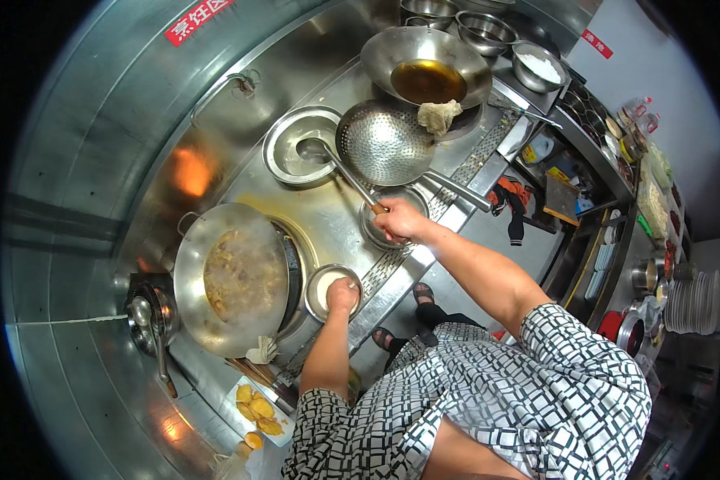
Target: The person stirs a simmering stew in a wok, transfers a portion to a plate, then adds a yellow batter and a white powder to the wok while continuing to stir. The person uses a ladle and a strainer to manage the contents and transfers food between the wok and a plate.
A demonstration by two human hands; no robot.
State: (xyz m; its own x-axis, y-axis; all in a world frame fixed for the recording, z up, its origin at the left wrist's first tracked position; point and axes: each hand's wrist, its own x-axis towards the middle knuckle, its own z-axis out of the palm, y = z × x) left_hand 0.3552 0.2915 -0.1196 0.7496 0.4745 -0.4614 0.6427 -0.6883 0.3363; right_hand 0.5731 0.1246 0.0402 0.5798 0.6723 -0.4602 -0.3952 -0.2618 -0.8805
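My right hand is closed around the wooden handle end of a steel ladle. The ladle's bowl rests inside a steel basin of cloudy liquid. My left hand is at a small steel bowl with white contents; its fingertips are hidden, so its grip is unclear. Left of it, a large wok holds steaming brownish food in liquid, with a cloth at its rim. A perforated strainer lies beyond my right hand, beside a wok holding amber liquid.
A round metal container stands under my right hand. A slotted drain runs along the counter's near edge. A tray of yellow fried pieces is at lower left, near chopsticks. A steel bowl of white powder stands at upper right.
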